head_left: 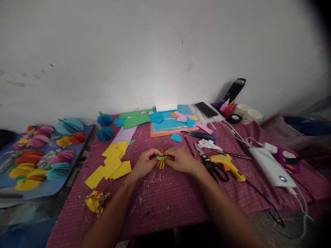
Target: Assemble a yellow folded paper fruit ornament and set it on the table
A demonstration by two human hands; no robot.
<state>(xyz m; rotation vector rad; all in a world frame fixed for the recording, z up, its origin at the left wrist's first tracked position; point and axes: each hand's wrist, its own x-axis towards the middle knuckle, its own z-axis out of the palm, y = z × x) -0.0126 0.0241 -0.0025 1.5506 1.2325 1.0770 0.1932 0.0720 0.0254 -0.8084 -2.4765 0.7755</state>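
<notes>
Both of my hands meet over the middle of the red checked tablecloth (181, 199). My left hand (145, 162) and my right hand (181, 159) pinch a small yellow folded-paper piece (161, 162) from either side. A little green paper leaf sits on top of it. The piece is held just above the cloth, with paper scraps scattered below it. Loose yellow paper squares (111, 164) lie just left of my left hand.
Black scissors (212, 166) and a yellow glue gun (227, 164) lie right of my right hand, then a white power strip (271, 166). Coloured paper sheets (170, 123), blue paper balls (104, 126) and a flask (234, 89) line the back. Finished paper fruits (38, 151) cover a board at left.
</notes>
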